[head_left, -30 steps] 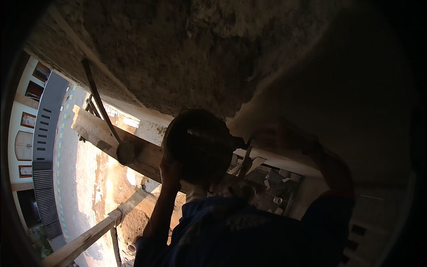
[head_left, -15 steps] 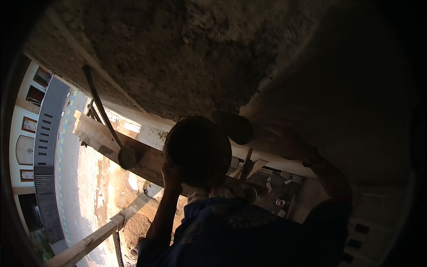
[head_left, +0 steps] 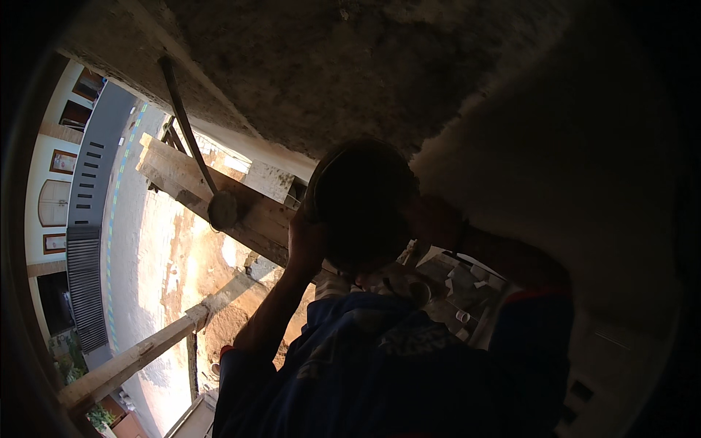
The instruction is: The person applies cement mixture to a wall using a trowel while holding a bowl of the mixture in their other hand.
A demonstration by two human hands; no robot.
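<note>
A dark round bucket (head_left: 361, 193) is raised in front of my chest, its inside too dark to show any contents. My left hand (head_left: 307, 241) is closed on the bucket's near left side. Against its right side is my right hand (head_left: 436, 219), apparently gripping it too, though deep shadow blurs the fingers. Just beyond the bucket is a rough, dark plastered wall (head_left: 314, 80).
A wooden plank (head_left: 255, 219) runs below, with a long stick (head_left: 188, 131) leaning from a round pale container (head_left: 222, 209) on it. A timber rail (head_left: 139, 365) crosses the lower left. Rubble (head_left: 467, 281) lies far below.
The bucket has risen and shifted right. My right hand has come in against its side. The dark flat rounded shape beside the bucket no longer shows.
</note>
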